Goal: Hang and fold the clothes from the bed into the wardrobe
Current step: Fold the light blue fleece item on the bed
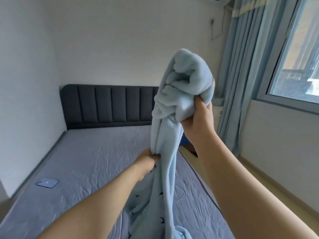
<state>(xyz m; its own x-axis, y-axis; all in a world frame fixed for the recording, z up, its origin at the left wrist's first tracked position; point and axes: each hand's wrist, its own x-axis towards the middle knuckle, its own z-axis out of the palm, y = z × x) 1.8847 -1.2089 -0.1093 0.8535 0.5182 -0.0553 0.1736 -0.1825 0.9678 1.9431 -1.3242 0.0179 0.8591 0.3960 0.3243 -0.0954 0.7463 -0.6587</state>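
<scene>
Fleece garment (pixel 181 80) in both hands (pixel 148 159) (pixel 198 123) above bed (pixel 95 152); phone (pixel 47 183) left.

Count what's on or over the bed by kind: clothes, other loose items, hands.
Clothes: 1, a light blue garment held up over the bed.
Other loose items: 1, a flat blue object lying on the bed.
Hands: 2, the left hand and the right hand, both gripping the garment.
Total: 4.

The bed (pixel 82 161) offers free room left of the hanging garment (pixel 183 78), save a flat blue object (pixel 47 183) near its left edge. The headboard (pixel 107 104) blocks the far end; the curtain (pixel 245 83) crowds the right.
</scene>
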